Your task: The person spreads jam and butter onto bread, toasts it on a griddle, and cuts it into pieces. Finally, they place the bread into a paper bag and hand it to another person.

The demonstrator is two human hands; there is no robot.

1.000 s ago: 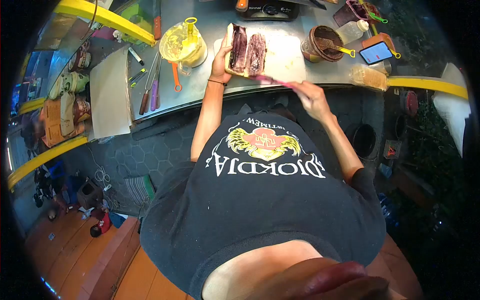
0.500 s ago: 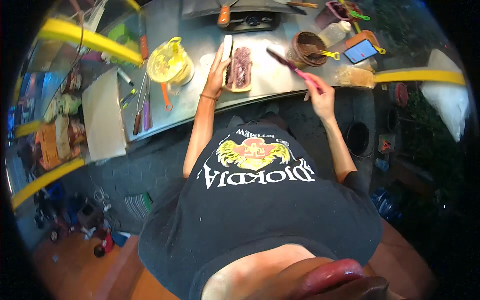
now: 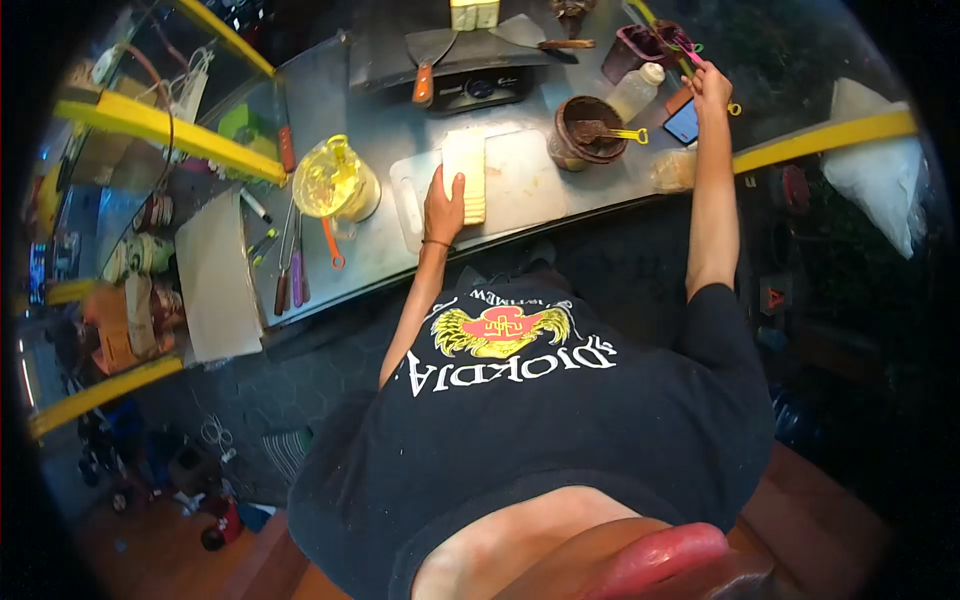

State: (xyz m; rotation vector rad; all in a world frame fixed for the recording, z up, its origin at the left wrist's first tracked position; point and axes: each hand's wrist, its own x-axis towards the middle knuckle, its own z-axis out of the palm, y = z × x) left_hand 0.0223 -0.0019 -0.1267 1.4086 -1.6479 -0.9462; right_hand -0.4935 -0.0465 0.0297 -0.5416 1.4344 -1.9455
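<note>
A long pale block of bread, its two halves closed together, lies on a white cutting board. My left hand grips its left side, thumb on top. My right hand reaches to the far right, closed on the pink handle of a spreader. The spreader's blade is hidden at the purple-stained tub. A tub of brown spread with a yellow-handled utensil stands right of the board. To the left is a tub of yellow spread.
At the back a griddle holds more bread and an orange-handled scraper. A clear bottle, a phone and wrapped bread are on the right. Long-handled tools and paper sheets lie left.
The bread, open with purple filling before, is now closed. My right hand has moved away up and right with the spreader to the purple tub. The left hand stays at the bread.
</note>
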